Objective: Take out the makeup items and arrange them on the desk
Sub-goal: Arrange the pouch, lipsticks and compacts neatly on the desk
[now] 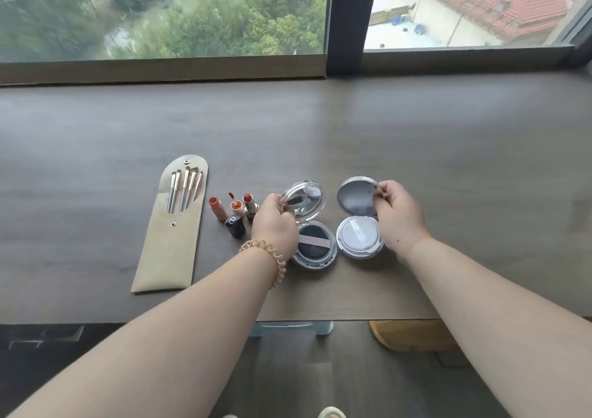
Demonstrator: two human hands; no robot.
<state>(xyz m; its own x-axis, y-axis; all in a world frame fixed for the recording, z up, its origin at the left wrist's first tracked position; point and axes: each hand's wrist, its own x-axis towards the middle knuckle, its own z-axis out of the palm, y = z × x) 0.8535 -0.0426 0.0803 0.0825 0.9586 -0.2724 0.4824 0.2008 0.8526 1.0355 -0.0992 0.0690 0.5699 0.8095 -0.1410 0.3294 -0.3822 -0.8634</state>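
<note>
Two round cushion compacts stand open side by side on the dark wooden desk (416, 148). The left compact (315, 249) has a dark puff with a pale strap, and my left hand (272, 222) pinches the left rim of its raised mirror lid (306, 198). The right compact (360, 236) holds a white puff, and my right hand (395, 211) pinches the right rim of its raised grey lid (355, 195). Left of them stand three uncapped lipsticks (237, 208) with a dark blue cap (235, 225) in front. A beige brush pouch (174, 232) with several brushes lies further left.
A wide window sill and dark frame (344, 20) run along the desk's far edge. Below the near edge I see a wooden stool (413, 334) and a pale plastic object (290, 328) on the floor.
</note>
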